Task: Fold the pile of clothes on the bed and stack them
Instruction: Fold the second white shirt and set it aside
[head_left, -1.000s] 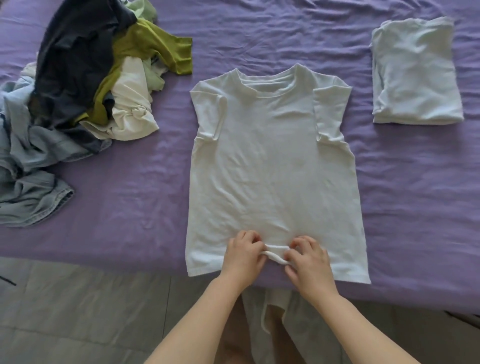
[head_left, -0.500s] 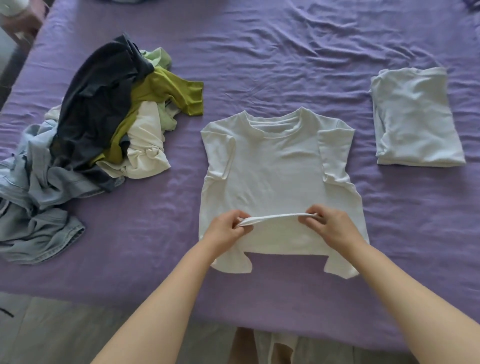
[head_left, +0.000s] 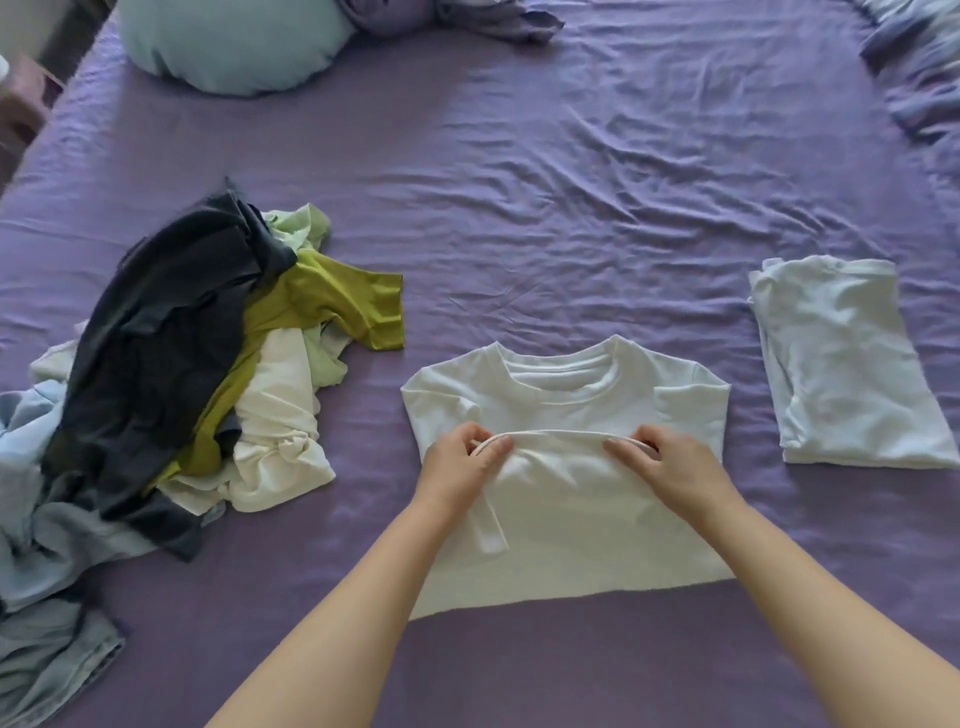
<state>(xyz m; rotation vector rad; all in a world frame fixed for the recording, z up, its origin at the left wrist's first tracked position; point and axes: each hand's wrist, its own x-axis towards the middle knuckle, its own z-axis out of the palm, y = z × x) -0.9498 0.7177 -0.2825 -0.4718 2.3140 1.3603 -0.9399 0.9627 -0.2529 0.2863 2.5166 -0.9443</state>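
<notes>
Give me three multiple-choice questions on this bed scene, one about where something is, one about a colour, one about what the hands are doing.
1. Where does the folded pale shirt lie?
A. right of the white T-shirt
B. on the unfolded pile
C. on the floor

2. What colour is the bed sheet?
A. green
B. purple
C. white

3. What do the left hand and right hand do?
A. rest open on the sheet
B. pinch the T-shirt's hem
C. hold the pillow

Answers: A, it lies apart at the right; B, purple all round; B, both pinch the raised hem near the collar.
</notes>
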